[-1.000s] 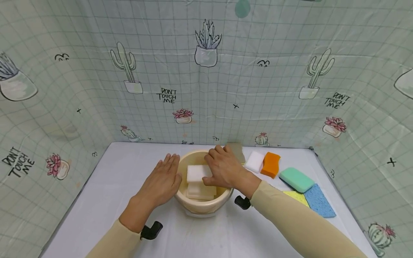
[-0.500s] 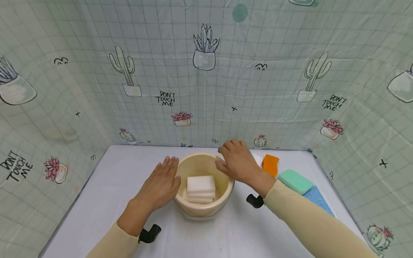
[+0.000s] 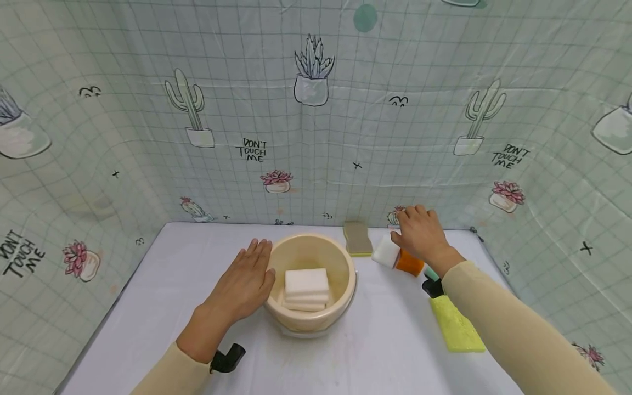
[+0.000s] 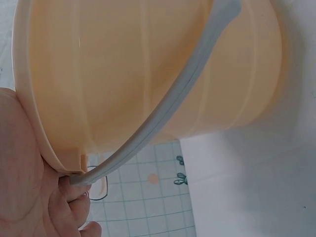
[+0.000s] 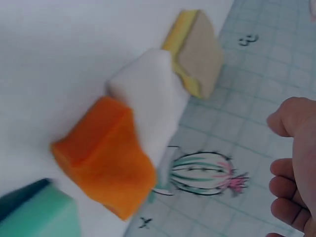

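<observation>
The orange sponge lies on the table under the right grip and a little to its near side; in the head view the grip covers its far end. The right hand is much the nearer of the two. The sponge's long axis seems to run away from the person, toward the patterned backdrop. The right grip holds nothing: its fingers are loosely bent, with the thumb apart from them, and the right wrist view shows it off the sponge.

The white sponge sits left of the right grip, touching the orange one's side, with the grey-and-yellow scrub sponge just beyond it. The green sponge is to the grip's near right, mostly hidden in the head view; the yellow sponge cloth lies nearer the person, partly under the forearm. These close neighbours probably leave little room for fingers at the orange sponge's sides.

The left grip has its fingers extended against the cream bucket, grasping nothing. Stacked white sponge blocks rest inside, right of that hand.
</observation>
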### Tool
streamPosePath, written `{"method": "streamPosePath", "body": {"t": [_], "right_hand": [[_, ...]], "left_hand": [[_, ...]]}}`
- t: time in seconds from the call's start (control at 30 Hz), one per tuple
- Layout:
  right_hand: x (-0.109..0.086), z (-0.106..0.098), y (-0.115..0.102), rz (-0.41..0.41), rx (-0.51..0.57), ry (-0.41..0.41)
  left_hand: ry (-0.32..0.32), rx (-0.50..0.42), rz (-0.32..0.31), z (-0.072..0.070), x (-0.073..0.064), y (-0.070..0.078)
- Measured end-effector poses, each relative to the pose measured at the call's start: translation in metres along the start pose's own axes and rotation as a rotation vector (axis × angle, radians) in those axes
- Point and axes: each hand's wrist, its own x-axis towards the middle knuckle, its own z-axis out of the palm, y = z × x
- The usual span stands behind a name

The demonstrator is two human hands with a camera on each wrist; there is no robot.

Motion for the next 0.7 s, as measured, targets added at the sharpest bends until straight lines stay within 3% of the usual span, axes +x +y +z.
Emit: {"method": "streamPosePath", "body": {"t": [0.33, 0.7], "right_hand": [[0.003, 0.043, -0.002, 0.041, 0.026, -0.101], [0.010, 0.055, -0.011, 0.044, 0.029, -0.136]], "left_hand": [[-0.005, 0.006, -0.005, 0.001, 0.001, 0.000], [-0.024, 0.017, -0.014, -0.001, 0.001, 0.001]]}}
